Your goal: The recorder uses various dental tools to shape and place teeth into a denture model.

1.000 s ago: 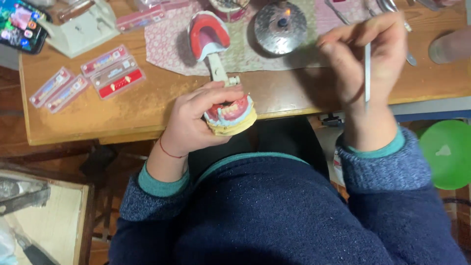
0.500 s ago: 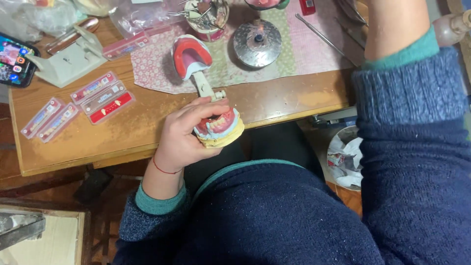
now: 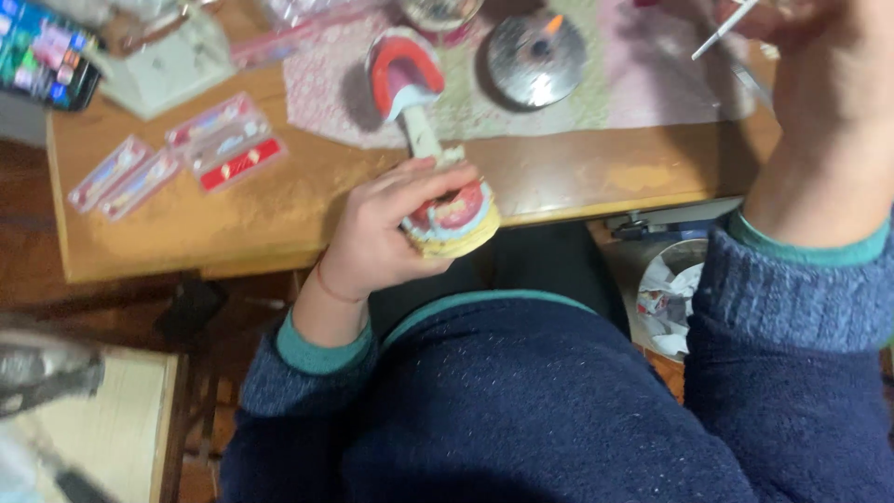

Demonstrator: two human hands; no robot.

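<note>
At the far left edge of the wooden table (image 3: 279,224), a smartphone (image 3: 42,51) with a lit screen lies beside a pale, boxy holder (image 3: 172,61). Just right of these, several flat clear packets (image 3: 182,154) with pink and red contents lie on the bare wood, spread in a loose row.

Further right, a patterned cloth mat (image 3: 615,93) covers the table top. On it rests a red, horseshoe-shaped wax rim on a pale base (image 3: 402,74), with a cream handle running toward the table edge. A round metal burner (image 3: 537,58) with a small flame stands just beside it on the mat.

The left hand (image 3: 386,237) holds a dental cast (image 3: 453,219), pink and red over a yellowish base, at the near edge of the table, above the lap; its grip is clamped around the cast, fingers curled over the top and left side.

At the upper right, the right hand (image 3: 829,65) is raised over the mat, its grip closed on a thin white instrument (image 3: 722,30) that points down and left, well apart from the cast. Below the table, at the right, sits a bin (image 3: 670,289) with crumpled paper.
</note>
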